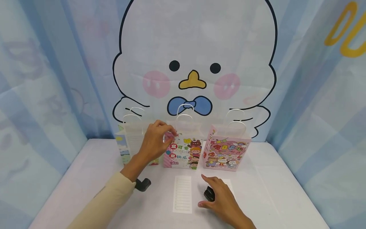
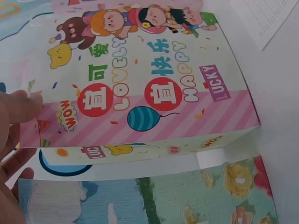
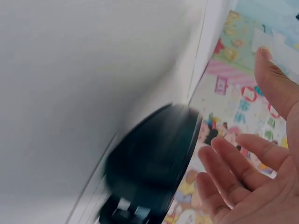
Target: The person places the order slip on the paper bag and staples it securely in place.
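Note:
My left hand (image 1: 156, 140) is at the upper left edge of the middle paper gift bag (image 1: 183, 152). In the left wrist view the thumb (image 2: 21, 107) lies on its printed front and the fingers are behind, pinching the edge. My right hand (image 1: 221, 198) is spread low over the table, thumb and fingers apart. A black object, shaped like a stapler (image 3: 152, 158), is blurred beside its open fingers in the right wrist view. A lined white paper strip (image 1: 182, 194) lies between the hands, and another strip (image 1: 227, 183) is partly hidden behind my right hand.
A pink gift bag (image 1: 226, 154) stands to the right. The left gift bag (image 1: 122, 148), with a lined sheet on its front, is partly behind my left arm. Another black object (image 1: 144, 184) lies by my left sleeve. A printed curtain (image 1: 194, 38) hangs behind the table.

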The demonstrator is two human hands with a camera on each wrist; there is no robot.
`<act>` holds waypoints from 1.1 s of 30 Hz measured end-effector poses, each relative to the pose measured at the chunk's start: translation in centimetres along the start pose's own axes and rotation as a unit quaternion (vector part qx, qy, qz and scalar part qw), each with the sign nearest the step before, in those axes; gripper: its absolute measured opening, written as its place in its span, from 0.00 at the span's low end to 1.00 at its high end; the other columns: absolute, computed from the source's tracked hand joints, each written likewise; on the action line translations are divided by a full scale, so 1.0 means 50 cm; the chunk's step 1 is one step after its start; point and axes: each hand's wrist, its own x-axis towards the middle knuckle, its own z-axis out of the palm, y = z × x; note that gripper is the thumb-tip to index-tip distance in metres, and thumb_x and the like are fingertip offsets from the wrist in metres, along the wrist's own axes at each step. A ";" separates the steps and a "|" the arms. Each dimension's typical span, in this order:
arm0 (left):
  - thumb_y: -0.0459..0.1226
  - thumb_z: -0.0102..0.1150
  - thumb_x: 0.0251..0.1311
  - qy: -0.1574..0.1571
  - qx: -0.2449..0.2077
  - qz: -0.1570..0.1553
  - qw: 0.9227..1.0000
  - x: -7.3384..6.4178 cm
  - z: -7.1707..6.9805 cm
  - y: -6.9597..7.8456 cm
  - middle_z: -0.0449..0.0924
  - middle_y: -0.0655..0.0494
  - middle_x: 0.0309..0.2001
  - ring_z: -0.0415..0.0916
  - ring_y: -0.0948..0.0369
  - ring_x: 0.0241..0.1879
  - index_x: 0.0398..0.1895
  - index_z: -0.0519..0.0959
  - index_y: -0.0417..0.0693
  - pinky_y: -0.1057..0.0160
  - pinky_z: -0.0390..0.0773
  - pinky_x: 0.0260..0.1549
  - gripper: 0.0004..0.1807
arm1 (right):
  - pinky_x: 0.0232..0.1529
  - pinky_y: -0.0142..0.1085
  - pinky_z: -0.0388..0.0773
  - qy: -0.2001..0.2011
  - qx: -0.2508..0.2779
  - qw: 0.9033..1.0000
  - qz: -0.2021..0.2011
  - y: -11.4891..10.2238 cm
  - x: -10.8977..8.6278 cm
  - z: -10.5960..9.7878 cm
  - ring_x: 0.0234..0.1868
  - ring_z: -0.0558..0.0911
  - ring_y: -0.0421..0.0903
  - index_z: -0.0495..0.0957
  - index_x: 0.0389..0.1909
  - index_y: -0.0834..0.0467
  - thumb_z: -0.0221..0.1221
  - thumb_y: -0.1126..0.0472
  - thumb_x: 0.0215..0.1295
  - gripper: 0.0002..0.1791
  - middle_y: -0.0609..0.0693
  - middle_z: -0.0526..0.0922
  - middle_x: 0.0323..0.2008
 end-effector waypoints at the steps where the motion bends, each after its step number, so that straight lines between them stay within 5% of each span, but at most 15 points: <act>1: 0.33 0.78 0.58 0.000 0.000 -0.002 1.000 0.001 0.001 0.000 0.91 0.56 0.40 0.77 0.55 0.51 0.38 0.88 0.53 0.51 0.74 0.54 0.08 | 0.68 0.58 0.74 -0.005 0.004 1.000 -0.004 -0.004 0.003 0.003 0.63 0.79 0.51 0.74 0.75 0.49 0.83 0.45 0.43 0.54 0.50 0.82 0.64; 9: 0.32 0.75 0.61 0.005 -0.004 -0.006 1.000 0.003 0.007 0.000 0.90 0.56 0.38 0.77 0.54 0.51 0.37 0.90 0.53 0.51 0.74 0.54 0.05 | 0.68 0.58 0.74 -0.028 0.020 0.998 -0.052 -0.031 0.027 0.030 0.65 0.78 0.53 0.72 0.76 0.52 0.82 0.46 0.46 0.53 0.51 0.80 0.67; 18: 0.32 0.74 0.61 0.000 -0.009 -0.017 1.000 0.002 0.007 -0.001 0.89 0.57 0.37 0.77 0.54 0.49 0.36 0.89 0.53 0.51 0.73 0.54 0.05 | 0.67 0.55 0.74 -0.037 -0.022 0.996 -0.083 -0.056 0.052 0.057 0.64 0.79 0.52 0.74 0.74 0.54 0.82 0.46 0.45 0.52 0.53 0.82 0.66; 33: 0.33 0.74 0.62 0.000 -0.007 -0.024 1.000 -0.001 0.008 -0.002 0.88 0.57 0.36 0.77 0.55 0.47 0.37 0.89 0.54 0.52 0.74 0.53 0.06 | 0.61 0.50 0.77 -0.083 -0.087 0.990 -0.074 -0.078 0.072 0.081 0.57 0.78 0.50 0.79 0.70 0.51 0.83 0.54 0.47 0.45 0.51 0.86 0.60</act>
